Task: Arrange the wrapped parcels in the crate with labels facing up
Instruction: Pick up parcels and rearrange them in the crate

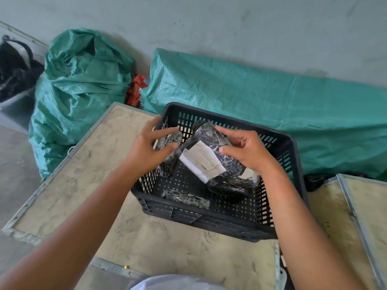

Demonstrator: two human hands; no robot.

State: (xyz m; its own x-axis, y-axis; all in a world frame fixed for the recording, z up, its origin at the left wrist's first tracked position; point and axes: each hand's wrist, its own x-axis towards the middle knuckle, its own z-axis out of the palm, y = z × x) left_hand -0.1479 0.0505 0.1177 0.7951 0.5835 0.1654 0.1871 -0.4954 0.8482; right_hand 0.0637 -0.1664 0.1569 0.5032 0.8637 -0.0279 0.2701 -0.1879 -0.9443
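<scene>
A black slotted plastic crate (pixel 278 233) stands on a board. Above its middle my right hand (pixel 247 151) grips a black wrapped parcel (pixel 211 139), tilted, with its white label (pixel 201 160) facing up. My left hand (pixel 150 147) hovers at the parcel's left end, fingers spread, thumb and forefinger close to the label's corner. Another wrapped parcel (pixel 169 164) leans against the crate's left wall. A narrow one (pixel 186 198) lies at the front of the crate floor. One or two more (pixel 230 189) lie at the right, partly hidden under the held parcel.
The crate rests on a beige board with a metal rim (pixel 69 178). A second board (pixel 364 216) lies to the right. Green woven sacks (pixel 79 91) stand behind, with a long one (pixel 272 105) along the grey wall. A black bag (pixel 14 65) sits far left.
</scene>
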